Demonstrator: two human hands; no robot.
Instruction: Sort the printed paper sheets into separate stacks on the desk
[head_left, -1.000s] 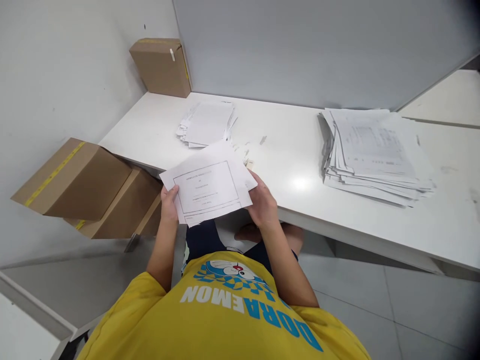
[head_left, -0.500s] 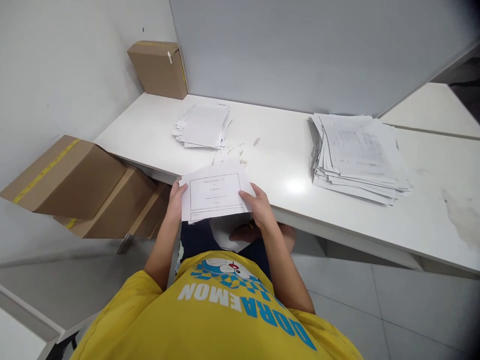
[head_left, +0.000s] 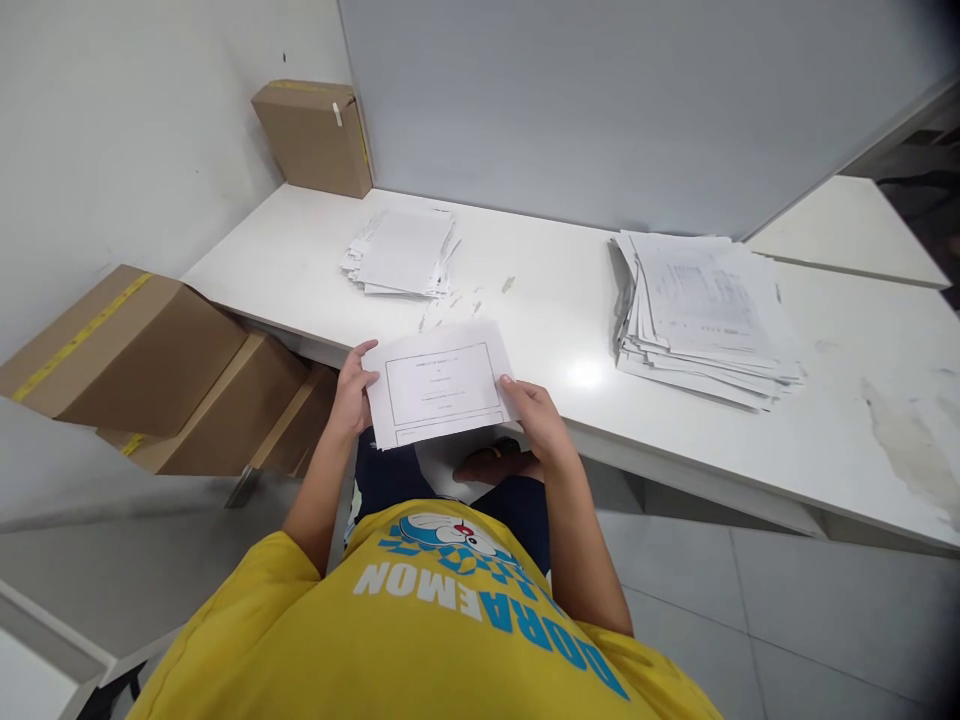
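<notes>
Printed paper sheets, a thin bundle with a boxed heading on the top one, are held above my lap at the front edge of the desk. At the bundle's left edge my left hand grips it, thumb by the edge and index finger sticking out. My right hand pinches the right edge, thumb on top and the other fingers beneath. The lower left corner shows slightly uneven edges. Beyond the bundle lies a smaller, untidy paper pile. A taller paper stack rests on the right.
The white desk runs along a grey partition. A cardboard box stands in its far left corner. More taped cardboard boxes are piled left of the desk. Worn patches mark the desktop at right.
The sheets went from skewed and fanned to a squared bundle, lying flatter and slightly farther right. My right thumb came onto the top sheet. The view shifted a little to the right.
</notes>
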